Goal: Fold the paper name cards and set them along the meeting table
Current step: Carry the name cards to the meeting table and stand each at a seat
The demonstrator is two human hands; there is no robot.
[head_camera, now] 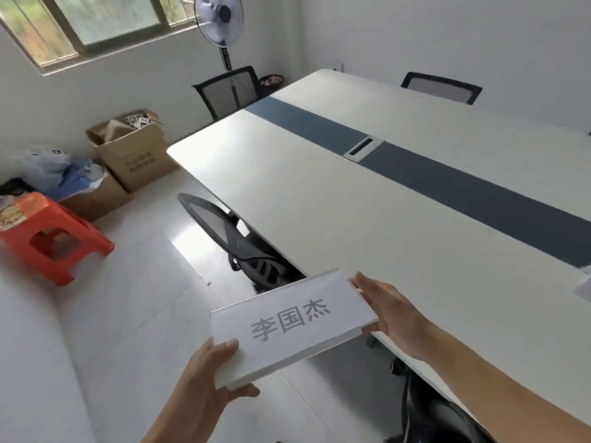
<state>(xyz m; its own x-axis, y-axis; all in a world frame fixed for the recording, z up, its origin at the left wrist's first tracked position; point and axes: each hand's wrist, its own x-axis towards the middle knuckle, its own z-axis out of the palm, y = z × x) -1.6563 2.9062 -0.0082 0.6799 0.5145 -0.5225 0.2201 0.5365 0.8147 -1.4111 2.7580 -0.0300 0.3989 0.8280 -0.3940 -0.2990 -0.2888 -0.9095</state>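
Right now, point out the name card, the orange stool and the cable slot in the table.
name card (292,324): head view, on the printed face held between both hands.
orange stool (48,231): head view, on its seat's front edge.
cable slot (363,148): head view, on the dark opening in the table's grey strip.

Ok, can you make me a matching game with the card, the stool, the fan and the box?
Things:
1. card
2. stool
3. fan
4. box

Where or what:
A. by the window
B. held in both hands, left hand and right hand
C. orange, on the floor
D. brown, open, full of stuff

Pairs: 1-B, 2-C, 3-A, 4-D
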